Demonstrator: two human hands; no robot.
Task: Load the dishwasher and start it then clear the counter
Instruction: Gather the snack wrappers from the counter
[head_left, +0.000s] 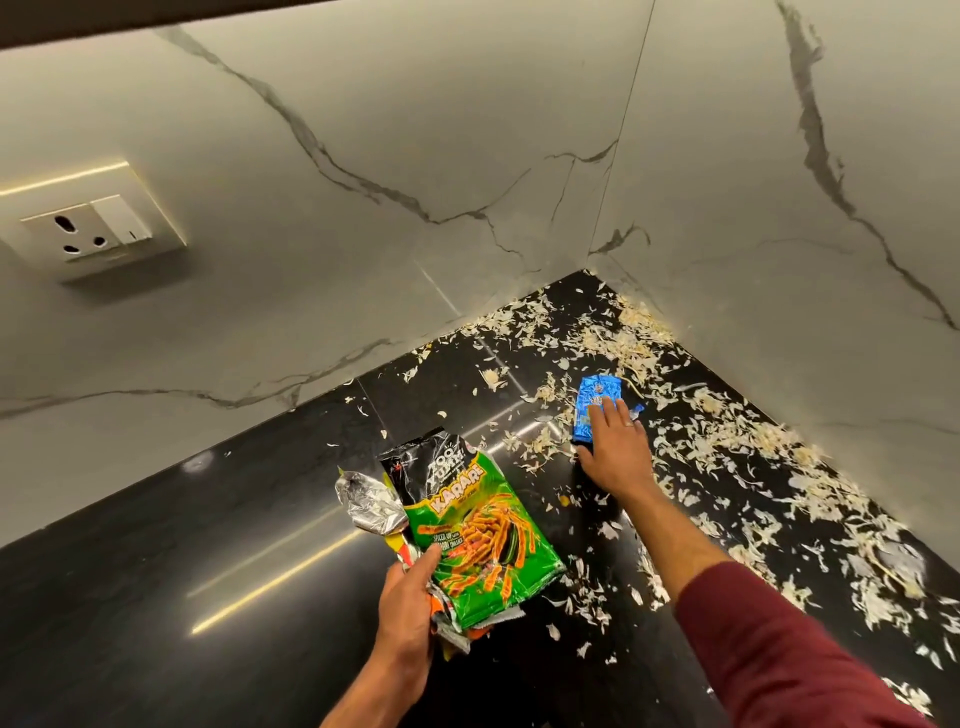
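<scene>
Head view: the right hand lies flat on the blue wrapper, fingers straight and spread, palm down, pressing the wrapper against the black counter. The wrapper's far end and its left edge show beyond the fingers. A maroon sleeve covers the right forearm from below the wrist.

The left hand grips a bunch of empty snack packets, thumb curled over the front of the green packet, which is marked "KARARI" and stands tilted above the counter. Behind it in the same grip is a crumpled silver foil wrapper, and bits of orange and yellow wrapping stick out beside the fingers.

Around the right hand, pale peelings are scattered thickly over the counter, piling toward the corner and along the right wall, thinning toward the left hand. The counter's left part is glossy with streaks of reflected light.

White marble-look walls with grey veins meet at the corner. A white socket with a switch sits on the left wall.
</scene>
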